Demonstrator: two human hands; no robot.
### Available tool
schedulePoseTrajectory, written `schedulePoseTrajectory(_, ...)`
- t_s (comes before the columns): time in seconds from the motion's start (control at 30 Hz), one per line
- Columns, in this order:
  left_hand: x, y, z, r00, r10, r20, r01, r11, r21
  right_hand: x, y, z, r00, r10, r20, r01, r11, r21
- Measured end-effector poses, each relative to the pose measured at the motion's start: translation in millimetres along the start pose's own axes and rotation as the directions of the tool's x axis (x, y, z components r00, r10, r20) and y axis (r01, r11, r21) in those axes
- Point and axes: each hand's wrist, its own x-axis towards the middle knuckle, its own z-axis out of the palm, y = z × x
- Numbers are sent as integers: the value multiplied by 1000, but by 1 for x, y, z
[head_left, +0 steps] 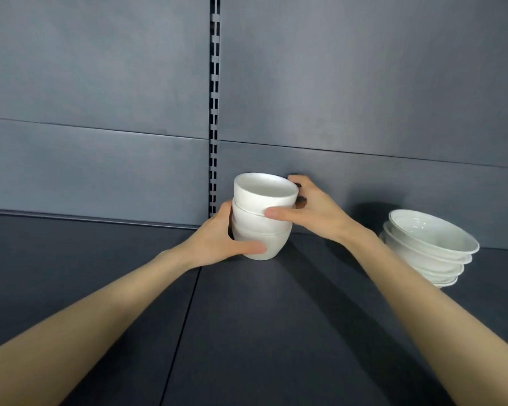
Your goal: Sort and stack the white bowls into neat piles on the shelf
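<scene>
Grey shelf (276, 332), white bowl stack (257, 230) — slotted back wall (100, 83) behind.

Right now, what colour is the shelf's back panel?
Plain matte blue-grey back panel; the head view shows it.

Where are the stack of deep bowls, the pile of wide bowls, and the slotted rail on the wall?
stack of deep bowls (252, 221): head view, middle bowl's outer wall.
pile of wide bowls (428, 230): head view, inside the top bowl.
slotted rail (214, 112): head view, midway up its strip.
</scene>
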Motion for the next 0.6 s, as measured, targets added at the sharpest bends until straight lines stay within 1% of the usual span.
schedulePoseTrajectory(0.1, 4, 1, 2, 999, -26, -23, 25, 999, -32, 3, 5, 2, 1000, 4, 11, -5, 995, 101)
schedulePoseTrajectory(0.2, 5, -1, 4, 999, -43, -12, 43, 997, -57, 0, 6, 2, 999, 18, 28, -23, 986, 164)
schedulePoseTrajectory(0.27, 7, -4, 5, 999, -48, -23, 45, 994, -95, -2, 6, 3, 999, 25, 39, -32, 981, 191)
schedulePoseTrajectory(0.37, 8, -3, 6, 997, -50, -58, 42, 990, -136, -4, 5, 4, 1000, 27, 7, -28, 972, 233)
schedulePoseTrajectory(0.47, 5, 0, 7, 994, -54, -91, 40, 988, -149, -5, 1, 4, 1000, 28, -12, -24, 969, 248)
schedulePoseTrajectory(0.6, -7, 11, 1, 988, -38, -152, 15, 988, -151, -9, -12, 1, 1000, -5, -14, 8, 963, 270)
